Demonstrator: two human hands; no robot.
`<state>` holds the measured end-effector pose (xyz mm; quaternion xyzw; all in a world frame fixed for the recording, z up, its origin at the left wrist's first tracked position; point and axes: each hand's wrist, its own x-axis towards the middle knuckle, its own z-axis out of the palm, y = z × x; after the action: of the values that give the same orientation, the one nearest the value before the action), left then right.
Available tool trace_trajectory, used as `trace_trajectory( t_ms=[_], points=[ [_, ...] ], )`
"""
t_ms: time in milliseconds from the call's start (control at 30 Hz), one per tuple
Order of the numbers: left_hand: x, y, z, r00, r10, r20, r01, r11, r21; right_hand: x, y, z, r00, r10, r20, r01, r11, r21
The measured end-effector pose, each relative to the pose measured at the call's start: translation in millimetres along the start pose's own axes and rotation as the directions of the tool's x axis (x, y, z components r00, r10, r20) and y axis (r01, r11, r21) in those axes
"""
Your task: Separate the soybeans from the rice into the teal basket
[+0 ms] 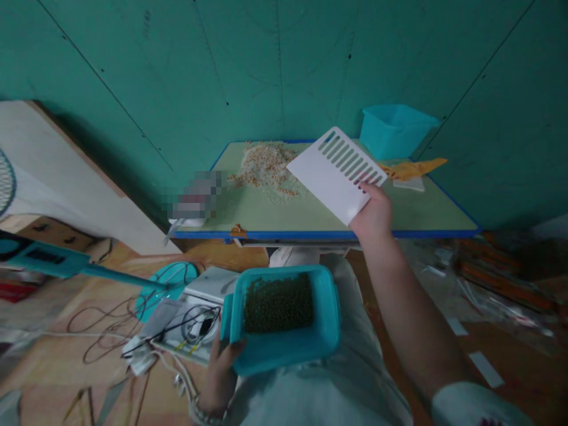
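My left hand [224,370] grips the near left corner of a turquoise plastic bin [288,352], thumb over the rim. The bin rests at my lap, and small dark green beans [279,305] cover much of its floor. Out over the table, my right hand [373,213] is closed on the edge of a white plastic scraper [326,180] with a row of slots along one side. The scraper is tilted and held above the tabletop. To its left, a heap of pale grains mixed with tan beans [268,165] is spread on the table.
The green table [328,220] has a blue edge and stands against a green wall. At its back right sits another turquoise bin [393,133] beside an orange cloth [410,170]. A blurred-out package [197,198] lies at left. Cables and a box [195,331] are on the floor.
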<state>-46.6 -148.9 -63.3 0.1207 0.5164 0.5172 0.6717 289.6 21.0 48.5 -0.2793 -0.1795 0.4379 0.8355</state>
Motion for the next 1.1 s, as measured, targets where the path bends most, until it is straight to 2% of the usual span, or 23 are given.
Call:
trace_trajectory(
  t_ms=[133, 267, 333, 433, 500, 567, 733, 833, 1100],
  points=[
    [-12, -3, 20.7, 0.997, 0.077, -0.023, -0.078, 0.997, -0.017, 3, 1, -2, 1.000, -0.014, 0.016, 0.014, 1.000, 0.016],
    [-13, 1, 33.8, 0.997, 0.058, -0.048, -0.061, 0.997, -0.049, 1, 0, 2, 0.999, 0.021, -0.025, -0.019, 0.999, 0.043],
    [-11, 7, 35.2, 0.999, 0.021, -0.026, -0.024, 0.996, -0.090, 0, 0, 4, 0.998, 0.050, -0.037, -0.048, 0.998, 0.043],
    [-8, 14, 32.8, 0.998, -0.024, 0.058, 0.032, 0.989, -0.145, 1, 2, 6, 0.998, 0.054, -0.033, -0.052, 0.998, 0.041],
    [-5, 17, 30.0, 0.990, -0.035, 0.135, 0.053, 0.991, -0.125, 3, 3, 7, 0.998, 0.048, -0.040, -0.046, 0.998, 0.043],
    [-3, 20, 28.1, 0.985, -0.007, 0.171, 0.029, 0.992, -0.125, 5, 3, 7, 0.998, 0.046, -0.049, -0.044, 0.998, 0.047],
    [-4, 22, 28.5, 0.996, 0.025, 0.088, -0.009, 0.985, -0.175, 7, 3, 7, 0.998, 0.053, -0.039, -0.051, 0.998, 0.048],
    [-10, 21, 25.4, 0.995, 0.051, 0.090, -0.034, 0.983, -0.182, 7, 3, 7, 0.998, 0.055, -0.030, -0.054, 0.998, 0.041],
    [-27, 28, -1.4, 0.980, 0.182, 0.084, -0.157, 0.959, -0.237, 8, 5, 6, 0.997, 0.071, -0.013, -0.071, 0.997, 0.033]
  ],
)
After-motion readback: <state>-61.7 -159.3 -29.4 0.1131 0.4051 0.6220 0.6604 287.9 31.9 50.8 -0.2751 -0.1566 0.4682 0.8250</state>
